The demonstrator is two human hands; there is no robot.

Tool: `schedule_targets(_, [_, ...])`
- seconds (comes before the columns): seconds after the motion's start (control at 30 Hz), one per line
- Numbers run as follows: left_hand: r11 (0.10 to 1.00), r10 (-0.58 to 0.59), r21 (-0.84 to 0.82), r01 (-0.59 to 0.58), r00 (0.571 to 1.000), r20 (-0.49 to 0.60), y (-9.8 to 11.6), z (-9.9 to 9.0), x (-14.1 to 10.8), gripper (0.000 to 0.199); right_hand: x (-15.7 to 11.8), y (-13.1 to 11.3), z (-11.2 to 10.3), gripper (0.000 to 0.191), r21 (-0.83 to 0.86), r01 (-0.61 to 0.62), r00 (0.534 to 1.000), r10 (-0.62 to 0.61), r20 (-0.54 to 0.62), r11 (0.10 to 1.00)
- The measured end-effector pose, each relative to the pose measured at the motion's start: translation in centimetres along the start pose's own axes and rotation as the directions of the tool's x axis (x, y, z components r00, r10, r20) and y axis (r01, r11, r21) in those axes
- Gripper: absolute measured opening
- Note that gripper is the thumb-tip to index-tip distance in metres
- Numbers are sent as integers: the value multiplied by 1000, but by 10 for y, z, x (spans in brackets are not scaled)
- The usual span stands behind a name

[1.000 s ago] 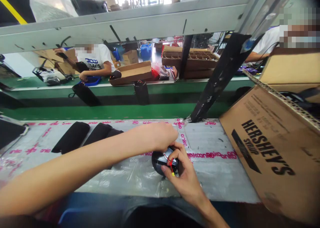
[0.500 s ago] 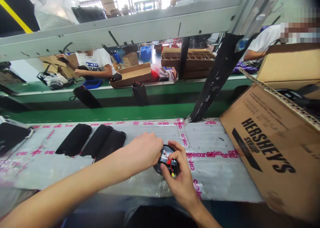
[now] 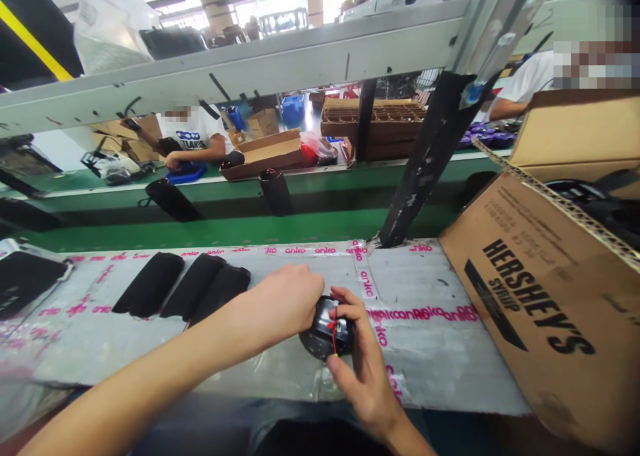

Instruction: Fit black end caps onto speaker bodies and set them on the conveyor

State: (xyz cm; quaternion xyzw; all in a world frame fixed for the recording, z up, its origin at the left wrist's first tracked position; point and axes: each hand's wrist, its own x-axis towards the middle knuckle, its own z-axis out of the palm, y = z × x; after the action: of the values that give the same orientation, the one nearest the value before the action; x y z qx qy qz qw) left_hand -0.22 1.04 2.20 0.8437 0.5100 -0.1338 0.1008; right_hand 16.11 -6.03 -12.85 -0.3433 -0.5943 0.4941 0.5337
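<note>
The left hand (image 3: pixel 293 299) lies against the left edge of a round black device (image 3: pixel 320 341), its fingers hidden, so its grip cannot be told. The right hand (image 3: pixel 365 369) pinches the device's right side between fingers above and thumb below. A red wire (image 3: pixel 333 336) crosses the shiny face, its end free and joined to nothing visible. The device sits face up, slightly longer left to right, above the plastic-sheeted bench (image 3: pixel 425 276), right of 3 black fabric pouches (image 3: pixel 149 285).

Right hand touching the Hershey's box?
No, the right hand is on the dark round object with a red wire, apart from the Hershey's Syrup carton.
</note>
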Motion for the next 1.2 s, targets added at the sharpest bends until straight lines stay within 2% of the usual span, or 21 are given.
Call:
schedule_targets(0.07, [997,-52,-60,52,999,-1,-1,5,-9,24,9,-2,-17,37,67,-51,998,48,38,996])
schedule_targets(0.1, [991,-80,-109,78,997,-15,-2,10,-15,24,16,-3,-26,30,59,-81,996,79,43,995])
schedule_targets(0.13, [979,-107,-180,98,994,-36,-3,17,-22,26,26,-4,-34,34,29,-109,993,107,38,994])
schedule_targets(0.2, [924,-159,-367,110,982,-104,-5,40,-36,36,48,-6,-45,44,-62,-152,988,154,32,986])
schedule_targets(0.23, [880,-180,-465,93,973,-145,-5,54,-41,45,59,-8,-47,41,-105,-163,985,168,39,981])
schedule_targets(0.3, [790,-215,-612,22,946,-243,-4,88,-48,67,79,-12,-47,26,-190,-163,977,186,107,968])
schedule_targets(0.37, [714,-240,-695,-85,903,-357,1,122,-47,90,93,-19,-44,17,-294,-135,953,206,224,946])
schedule_targets(0.43, [647,-269,-740,-187,851,-450,6,148,-41,100,104,-29,-41,16,-395,-81,908,231,350,915])
schedule_targets(0.5, [607,-279,-747,-272,807,-521,10,164,-34,100,112,-41,-40,18,-478,-15,856,258,448,878])
schedule_targets(0.67, [620,-231,-686,-381,747,-624,6,171,-26,103,129,-68,-38,19,-614,171,730,319,604,771])
schedule_targets(0.77, [631,-218,-661,-405,725,-653,3,173,-26,105,135,-80,-30,23,-694,377,635,375,676,613])
schedule_targets(0.83, [627,-229,-664,-408,718,-657,4,177,-25,104,138,-86,-23,21,-724,479,591,428,684,496])
schedule_targets(0.97, [554,-293,-711,-433,698,-654,10,182,-23,104,142,-92,-13,11,-748,543,555,506,660,381])
schedule_targets(1.2, [497,-269,-725,-476,710,-651,6,178,-20,103,152,-96,2,10,-728,591,485,569,664,346])
